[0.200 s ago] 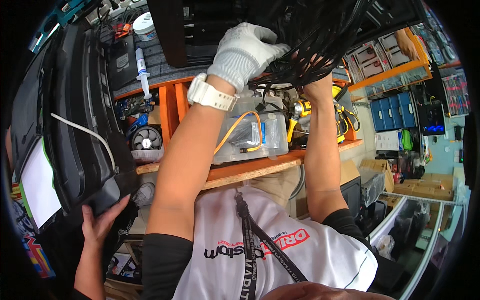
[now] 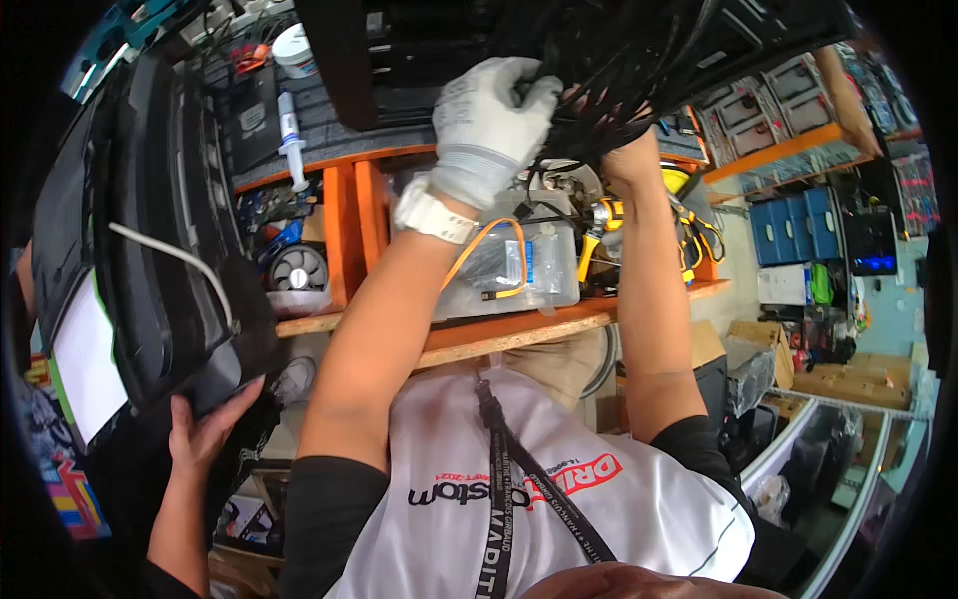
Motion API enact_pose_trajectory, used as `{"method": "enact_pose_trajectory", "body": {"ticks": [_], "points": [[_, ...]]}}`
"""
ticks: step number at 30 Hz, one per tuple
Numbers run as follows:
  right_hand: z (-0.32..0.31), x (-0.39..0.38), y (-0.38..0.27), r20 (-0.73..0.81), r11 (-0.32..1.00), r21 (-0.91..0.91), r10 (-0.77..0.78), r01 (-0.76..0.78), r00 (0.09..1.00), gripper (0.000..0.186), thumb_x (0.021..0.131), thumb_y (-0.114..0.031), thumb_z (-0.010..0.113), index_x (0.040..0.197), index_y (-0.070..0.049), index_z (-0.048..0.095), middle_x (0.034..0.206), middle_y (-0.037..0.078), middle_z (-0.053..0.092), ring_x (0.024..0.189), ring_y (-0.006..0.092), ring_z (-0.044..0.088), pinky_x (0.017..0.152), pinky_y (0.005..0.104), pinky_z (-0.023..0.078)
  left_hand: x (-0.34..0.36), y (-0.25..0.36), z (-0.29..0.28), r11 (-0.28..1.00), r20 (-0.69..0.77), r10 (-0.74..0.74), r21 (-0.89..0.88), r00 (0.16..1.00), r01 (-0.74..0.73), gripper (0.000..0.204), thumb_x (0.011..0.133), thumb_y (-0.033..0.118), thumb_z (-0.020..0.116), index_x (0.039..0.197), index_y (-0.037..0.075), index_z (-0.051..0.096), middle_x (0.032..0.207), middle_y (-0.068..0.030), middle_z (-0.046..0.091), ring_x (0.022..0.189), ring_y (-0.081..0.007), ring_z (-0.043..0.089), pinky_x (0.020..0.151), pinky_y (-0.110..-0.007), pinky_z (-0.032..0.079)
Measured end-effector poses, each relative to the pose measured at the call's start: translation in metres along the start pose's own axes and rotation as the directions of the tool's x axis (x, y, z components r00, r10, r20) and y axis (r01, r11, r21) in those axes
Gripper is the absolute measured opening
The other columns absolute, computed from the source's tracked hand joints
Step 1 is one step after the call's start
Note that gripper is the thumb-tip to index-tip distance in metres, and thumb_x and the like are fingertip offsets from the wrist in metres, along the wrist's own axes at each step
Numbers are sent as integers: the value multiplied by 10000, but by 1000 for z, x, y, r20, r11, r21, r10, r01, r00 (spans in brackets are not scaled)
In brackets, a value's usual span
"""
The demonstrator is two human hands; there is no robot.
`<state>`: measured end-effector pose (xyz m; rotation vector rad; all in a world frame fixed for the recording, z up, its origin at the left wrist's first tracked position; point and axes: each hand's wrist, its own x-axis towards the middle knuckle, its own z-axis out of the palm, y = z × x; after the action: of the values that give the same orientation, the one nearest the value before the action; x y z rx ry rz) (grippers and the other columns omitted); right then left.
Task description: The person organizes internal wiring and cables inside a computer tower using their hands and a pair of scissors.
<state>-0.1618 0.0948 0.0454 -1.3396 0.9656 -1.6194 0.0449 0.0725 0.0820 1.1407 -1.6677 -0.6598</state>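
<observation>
A thick bundle of black cables point(image 2: 599, 60) hangs at the top centre, in front of a dark computer case point(image 2: 419, 50). My left hand point(image 2: 494, 115), in a white knit glove with a white watch at the wrist, is at the bundle's left side. Its fingers are curled with thumb and forefinger near each other; what lies between them is hard to make out. My bare right hand point(image 2: 631, 155) is at the bundle's lower right, palm turned up. Its fingers are wrapped into the cables, and strands partly hide them.
Below lies an open wooden drawer point(image 2: 519, 334) with a clear plastic box point(image 2: 539, 265), an orange cable point(image 2: 524, 245), a yellow-black tool point(image 2: 604, 215) and a fan point(image 2: 297, 270). A syringe point(image 2: 290, 140) rests on the bench. At left, another person's hand point(image 2: 210, 429) touches a black case point(image 2: 160, 250).
My left hand has shifted slightly, its thumb and fingers now higher beside the cables. My right hand stays among them. A person's arm at the upper right has moved outward.
</observation>
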Motion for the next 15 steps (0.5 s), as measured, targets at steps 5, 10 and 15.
{"method": "enact_pose_trajectory", "body": {"ticks": [5, 10, 15], "points": [[-4, 7, 3, -61, 956, -290, -74, 53, 995, 174, 1039, -31, 732, 1212, -20, 747, 1115, 75, 771, 981, 154, 709, 878, 325, 580, 0, -4, 13, 982, -77, 36, 186, 996, -21, 399, 994, 382, 713, 1201, 41, 730, 998, -215, 801, 971, -426, 780, 893, -533, 603], [-2, 11, -2, 81, 924, -361, -102, 125, 991, 132, 1038, -16, 708, 1143, -6, 789, 1099, 62, 782, 983, 141, 698, 861, 321, 566, 1, -1, 20, 976, -111, 77, 209, 991, -52, 321, 1019, 276, 669, 1247, 51, 650, 937, -204, 777, 925, -433, 763, 861, -555, 585], [2, 12, 1, 62, 905, -392, -150, 162, 987, 222, 1066, -61, 702, 1249, 24, 793, 1052, 36, 814, 942, 134, 709, 884, 303, 543, -4, 4, -40, 991, -102, 94, 104, 990, -83, 328, 1009, 352, 788, 1121, 46, 829, 990, -202, 813, 933, -284, 808, 852, -376, 617]]}}
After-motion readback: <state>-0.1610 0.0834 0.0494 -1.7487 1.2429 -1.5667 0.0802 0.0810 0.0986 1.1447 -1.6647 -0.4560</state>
